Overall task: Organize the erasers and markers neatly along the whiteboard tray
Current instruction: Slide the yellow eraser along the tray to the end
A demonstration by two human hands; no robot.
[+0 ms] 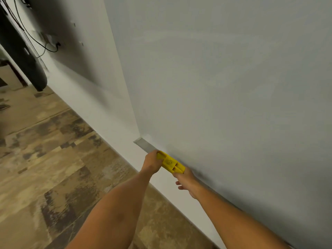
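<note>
Both hands are down at the tray end of the board. The left hand is curled around the far end of a yellow eraser, fingers wrapped over its top edge, so it's clearly gripping it. The right hand is at the near end of that same eraser; its fingertips seem to be touching or pinching that end, with a couple of fingers sticking out loose toward the floor side. Can't tell how firm that right grip really is, it's a bit blurry there.

Biggest thing in view is the whiteboard, grey-white and wiped, filling the right side. Left of it there's a strip of plain wall with a cable hanging up in the corner. Below that, a wood-pattern floor. A dark bag-like shape hangs at the far left, too blurred to say what it is exactly.

The tray runs along the bottom edge of the board, and its bare metal end pokes out just past the left hand. The eraser sits right on it, lying lengthwise along the tray and tight against the board.
</note>
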